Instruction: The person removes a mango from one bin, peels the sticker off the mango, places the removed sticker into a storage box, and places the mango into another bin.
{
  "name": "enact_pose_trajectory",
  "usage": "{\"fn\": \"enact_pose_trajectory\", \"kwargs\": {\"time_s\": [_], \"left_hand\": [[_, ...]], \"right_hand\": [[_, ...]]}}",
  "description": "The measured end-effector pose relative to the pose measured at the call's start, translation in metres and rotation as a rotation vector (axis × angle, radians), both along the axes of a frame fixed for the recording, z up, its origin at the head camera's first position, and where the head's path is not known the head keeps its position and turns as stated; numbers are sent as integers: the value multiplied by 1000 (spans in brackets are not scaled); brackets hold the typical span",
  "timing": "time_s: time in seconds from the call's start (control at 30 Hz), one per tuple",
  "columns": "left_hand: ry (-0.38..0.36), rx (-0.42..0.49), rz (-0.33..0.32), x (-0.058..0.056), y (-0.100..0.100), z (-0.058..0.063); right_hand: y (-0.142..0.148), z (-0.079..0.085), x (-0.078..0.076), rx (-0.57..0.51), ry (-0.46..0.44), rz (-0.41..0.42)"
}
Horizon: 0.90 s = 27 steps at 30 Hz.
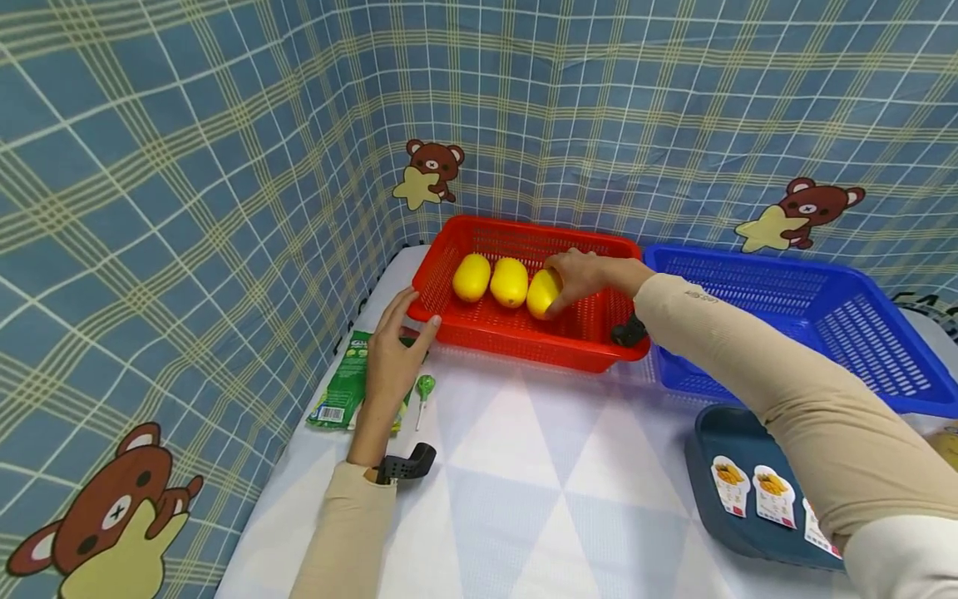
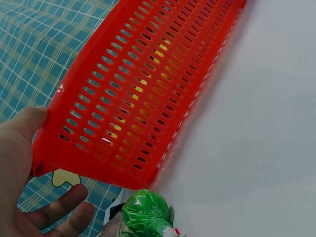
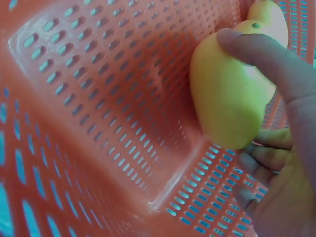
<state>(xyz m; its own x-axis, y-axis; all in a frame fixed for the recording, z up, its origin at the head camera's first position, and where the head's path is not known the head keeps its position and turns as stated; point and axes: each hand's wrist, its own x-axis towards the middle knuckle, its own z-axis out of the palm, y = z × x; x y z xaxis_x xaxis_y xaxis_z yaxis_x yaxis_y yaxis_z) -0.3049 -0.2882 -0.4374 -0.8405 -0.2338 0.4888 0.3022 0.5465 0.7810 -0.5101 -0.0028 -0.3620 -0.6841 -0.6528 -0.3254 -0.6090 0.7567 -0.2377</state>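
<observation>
Three yellow mangoes sit in a row inside the red plastic basket [image 1: 516, 339]. My right hand [image 1: 582, 274] grips the rightmost mango [image 1: 543, 293], thumb on one side and fingers around the other. The right wrist view shows the thumb on top of this mango [image 3: 224, 94], fingertips at its lower end. The middle mango [image 1: 509, 283] and left mango [image 1: 471, 278] lie beside it. At the basket's front left corner, my left hand [image 1: 397, 349] has its fingers spread, one digit touching the rim in the left wrist view. Its other fingertips show apart from the wall.
A green packet [image 1: 346, 387] and a green-wrapped lollipop [image 1: 425, 388] lie by the left forearm. Right of the red basket stands a blue basket [image 1: 871, 333]. A dark teal tray [image 1: 707, 491] holding several mango-picture cards [image 1: 773, 497] is partly hidden by the right sleeve.
</observation>
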Motion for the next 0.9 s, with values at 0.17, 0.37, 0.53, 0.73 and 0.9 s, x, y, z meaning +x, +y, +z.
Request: {"fn": "enact_pose_trajectory", "kwargs": {"time_s": [0.17,0.37,0.53,0.73,0.9], "left_hand": [[-10,1,0,-1,1,-1],[-9,1,-1,-1,0,0],[-3,-11,4,-2,0,-2],[-12,-4,-1,0,1,0],[-10,-4,0,1,1,0]], "right_hand": [[2,-5,0,-65,1,-10],[6,-3,-2,18,-15,-36],[5,-2,-2,73,58,-4],[4,-1,-1,84,52,-8],[3,3,-1,121,24,-41]]}}
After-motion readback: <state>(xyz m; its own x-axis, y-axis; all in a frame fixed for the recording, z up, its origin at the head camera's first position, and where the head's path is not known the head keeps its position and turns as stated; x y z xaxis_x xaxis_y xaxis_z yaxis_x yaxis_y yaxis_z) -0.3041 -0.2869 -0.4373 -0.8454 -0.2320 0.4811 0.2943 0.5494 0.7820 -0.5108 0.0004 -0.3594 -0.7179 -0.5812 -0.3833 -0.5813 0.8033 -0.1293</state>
